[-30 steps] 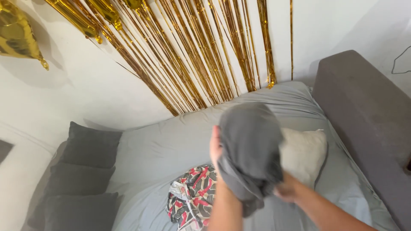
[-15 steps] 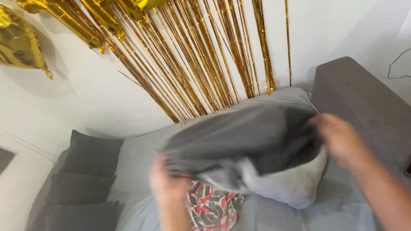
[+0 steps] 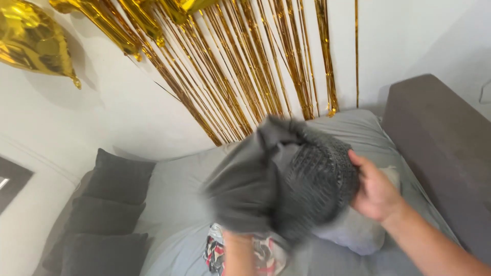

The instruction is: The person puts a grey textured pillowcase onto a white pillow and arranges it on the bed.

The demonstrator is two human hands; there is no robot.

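Note:
I hold a dark grey pillowcase [image 3: 276, 184] up over the bed, bunched around a cream pillow [image 3: 355, 232] that shows below it. My right hand [image 3: 376, 191] grips the right edge of the grey fabric against the pillow. My left hand is hidden inside or behind the pillowcase; only its forearm [image 3: 238, 255] shows rising from the bottom. The fabric is blurred by motion.
A patterned red, white and grey cloth [image 3: 217, 253] lies on the grey bed sheet [image 3: 179, 194]. Three dark grey cushions [image 3: 105, 209] sit stacked at the left. A grey headboard [image 3: 445, 153] stands at the right. Gold foil streamers [image 3: 245, 66] and gold balloons [image 3: 33, 41] hang on the white wall.
The pillowcase was stretched wide between both hands; now it is gathered into a bunch over the pillow. My right hand moved down and left, and my left hand went out of sight.

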